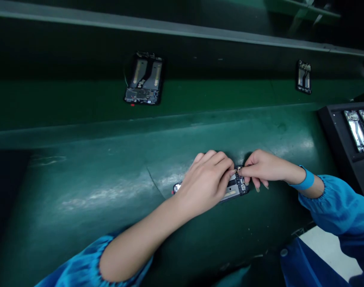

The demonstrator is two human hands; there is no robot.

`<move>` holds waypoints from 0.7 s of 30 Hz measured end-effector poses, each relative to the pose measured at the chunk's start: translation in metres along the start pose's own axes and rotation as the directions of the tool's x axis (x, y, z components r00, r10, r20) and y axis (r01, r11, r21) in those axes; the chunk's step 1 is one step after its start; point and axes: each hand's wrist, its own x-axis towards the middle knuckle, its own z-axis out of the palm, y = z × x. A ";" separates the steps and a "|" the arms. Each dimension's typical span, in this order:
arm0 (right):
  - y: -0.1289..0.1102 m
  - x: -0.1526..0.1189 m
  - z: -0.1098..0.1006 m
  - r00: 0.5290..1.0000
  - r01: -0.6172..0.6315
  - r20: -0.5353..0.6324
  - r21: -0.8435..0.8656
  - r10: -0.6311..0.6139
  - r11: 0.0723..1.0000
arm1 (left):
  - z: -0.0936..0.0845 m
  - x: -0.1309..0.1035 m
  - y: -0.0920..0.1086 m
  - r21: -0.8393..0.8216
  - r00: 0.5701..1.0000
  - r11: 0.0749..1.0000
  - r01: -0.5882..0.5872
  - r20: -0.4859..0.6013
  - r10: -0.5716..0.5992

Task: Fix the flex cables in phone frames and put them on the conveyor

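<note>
Overall: dim, heavy green cast, dark corners.
Light source: out of frame; the mat's sheen suggests overhead light.
Glare: pale streaks on the mat (110, 191), left of centre; bright shine on the tray (343, 131) at right edge.
Shadows: soft, dark under both hands at centre.
Upper band: nearly black, detail lost.
Distortion: wide-angle bending; rail (170, 28) curves along the top.
Focus: centre fairly sharp, edges soft.

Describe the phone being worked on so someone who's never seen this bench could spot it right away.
On the green bench mat, look nearest the worker, not the belt behind. The opened phone lies flat under the left hand and right hand. It is the only one being touched.
</note>
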 end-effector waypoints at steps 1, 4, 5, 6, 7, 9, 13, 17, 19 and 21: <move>-0.001 0.000 -0.001 1.000 -0.004 0.008 0.000 0.004 1.000 | 0.002 0.002 0.000 0.021 1.000 1.000 -0.004 -0.009 0.004; -0.003 0.000 -0.001 0.999 -0.022 0.023 -0.012 0.022 1.000 | 0.006 0.006 0.001 0.103 0.999 0.994 -0.035 -0.034 0.039; -0.004 0.000 0.000 0.999 -0.033 0.017 -0.025 0.033 0.999 | 0.008 0.007 0.002 0.125 0.998 0.991 -0.043 -0.036 0.048; -0.005 0.000 0.001 0.999 -0.038 0.003 -0.049 0.038 0.998 | 0.009 0.007 0.002 0.141 0.998 0.989 -0.048 -0.042 0.054; -0.005 0.001 0.004 0.999 -0.036 -0.023 -0.089 0.034 0.995 | 0.009 0.008 0.003 0.155 0.997 0.987 -0.048 -0.050 0.056; -0.005 0.001 0.007 0.994 0.003 -0.110 -0.219 -0.028 0.976 | 0.010 0.009 0.005 0.174 0.997 0.985 -0.018 -0.074 0.032; 0.003 -0.010 0.004 0.926 0.234 -0.207 -0.341 -0.315 0.911 | 0.007 0.004 0.008 0.160 0.981 0.980 0.118 -0.174 -0.089; 0.021 -0.028 -0.005 0.749 0.496 -0.361 -0.252 -0.556 0.831 | -0.002 -0.017 0.005 0.177 0.982 0.984 0.023 -0.188 0.011; 0.029 -0.033 -0.002 0.667 0.497 -0.459 -0.312 -0.587 0.810 | -0.004 -0.029 0.003 0.220 0.985 0.973 -0.074 -0.136 0.105; 0.036 -0.033 0.007 0.640 0.504 -0.466 -0.345 -0.611 0.792 | -0.004 -0.037 0.001 0.259 0.982 0.955 -0.145 -0.081 0.171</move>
